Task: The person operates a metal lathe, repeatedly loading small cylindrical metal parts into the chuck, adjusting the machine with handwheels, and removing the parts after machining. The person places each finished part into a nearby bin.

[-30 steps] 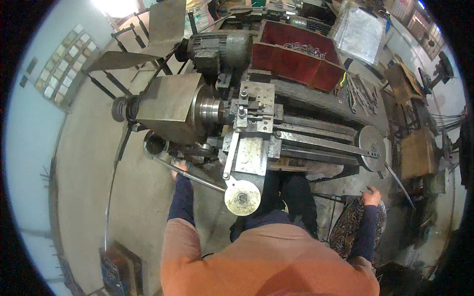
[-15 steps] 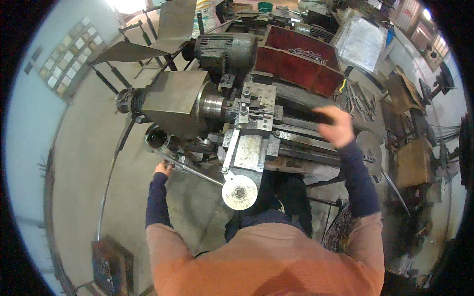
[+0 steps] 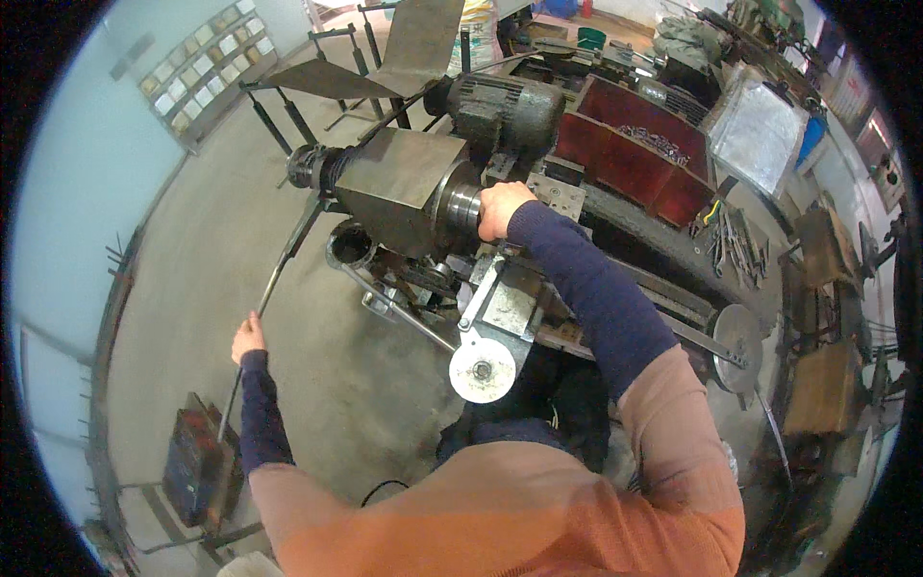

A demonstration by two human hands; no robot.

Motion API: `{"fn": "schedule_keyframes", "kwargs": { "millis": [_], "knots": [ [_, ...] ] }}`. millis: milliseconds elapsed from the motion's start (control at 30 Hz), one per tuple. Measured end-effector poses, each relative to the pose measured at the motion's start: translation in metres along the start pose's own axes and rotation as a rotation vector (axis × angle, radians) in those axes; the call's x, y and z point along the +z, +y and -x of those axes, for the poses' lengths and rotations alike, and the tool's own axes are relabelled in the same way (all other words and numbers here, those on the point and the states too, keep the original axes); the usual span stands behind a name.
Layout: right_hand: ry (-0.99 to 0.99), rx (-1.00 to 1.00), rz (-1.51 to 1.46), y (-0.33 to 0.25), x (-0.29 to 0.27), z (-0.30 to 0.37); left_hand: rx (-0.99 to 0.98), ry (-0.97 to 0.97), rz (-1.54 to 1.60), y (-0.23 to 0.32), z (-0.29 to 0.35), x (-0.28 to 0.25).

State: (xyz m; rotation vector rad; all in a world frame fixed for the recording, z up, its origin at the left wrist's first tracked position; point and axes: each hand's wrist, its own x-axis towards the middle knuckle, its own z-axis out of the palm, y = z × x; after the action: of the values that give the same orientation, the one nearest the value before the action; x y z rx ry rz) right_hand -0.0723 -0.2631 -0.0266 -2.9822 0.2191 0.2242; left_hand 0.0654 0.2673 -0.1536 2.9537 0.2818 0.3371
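My left hand (image 3: 249, 339) is closed around a long metal lever (image 3: 280, 264) that runs down from the rear of the lathe's headstock (image 3: 394, 188). At the headstock's front, my right hand (image 3: 504, 209) reaches to the face of the shiny chuck (image 3: 462, 206). Its fingers are curled there, and whatever they hold is hidden. The forearm covers much of the tool post (image 3: 559, 195). In front of it sits the cross slide (image 3: 511, 300), with a pale round handwheel (image 3: 483, 370) at its near end.
Behind the lathe are a dark electric motor (image 3: 508, 111) and a red metal bin (image 3: 625, 144) holding small metal parts. Several wrenches (image 3: 736, 245) lie at the right. A dark red box (image 3: 195, 462) stands at lower left, and a round disc (image 3: 738, 348) is at the bed's right end.
My left hand has moved left and taken hold of the long lever. From above the bed, my right hand has swung left to the chuck. The view has shifted.
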Motion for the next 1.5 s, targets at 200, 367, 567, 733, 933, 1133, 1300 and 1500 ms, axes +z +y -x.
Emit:
{"fn": "schedule_keyframes", "kwargs": {
  "millis": [200,367,567,733,933,1133,1300,1500],
  "knots": [
    [0.167,-0.086,0.018,0.002,0.004,0.003,-0.070,-0.037,0.056,0.053,0.064,-0.040],
    [0.171,-0.044,0.074,-0.001,0.006,-0.001,0.006,-0.009,0.004,0.073,0.109,-0.037],
    [0.502,-0.262,0.056,0.009,-0.013,0.048,0.178,-0.119,0.088,0.087,0.098,-0.053],
    [0.444,-0.429,-0.078,0.006,0.000,0.114,0.780,-0.066,0.833,0.179,0.139,-0.094],
    [0.619,-0.569,-0.247,-0.009,0.014,0.175,0.935,-0.694,1.101,0.316,0.226,-0.104],
    [0.709,-0.451,-0.325,0.007,0.020,0.209,0.900,-1.070,1.305,0.343,0.274,-0.090],
    [0.791,-0.413,-0.483,0.007,0.035,0.219,0.641,-1.418,1.515,0.340,0.286,-0.088],
    [0.835,-0.394,-0.583,0.009,0.051,0.225,0.494,-1.589,1.522,0.338,0.294,-0.087]
  ]
}}
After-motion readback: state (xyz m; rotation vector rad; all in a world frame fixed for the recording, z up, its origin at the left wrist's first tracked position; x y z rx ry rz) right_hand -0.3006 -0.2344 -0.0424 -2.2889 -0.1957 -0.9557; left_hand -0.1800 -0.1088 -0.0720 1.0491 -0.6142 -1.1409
